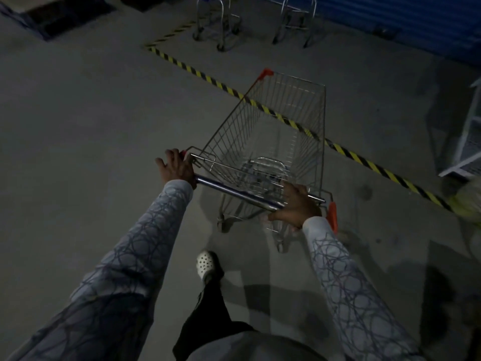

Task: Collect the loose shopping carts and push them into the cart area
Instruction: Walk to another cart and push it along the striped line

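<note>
A wire shopping cart with red corner caps stands in front of me, its nose across a yellow-black floor tape line. My right hand grips the right end of the cart's blue handle bar, thumb under it. My left hand rests on the bar's left end with its fingers spread and fairly straight. Beyond the tape, two more carts are parked side by side near a blue wall.
A white wire rack stands at the right edge, just behind the tape. A yellowish object lies at the tape's right end. A dark floor mat is at far left. My white shoe is behind the cart.
</note>
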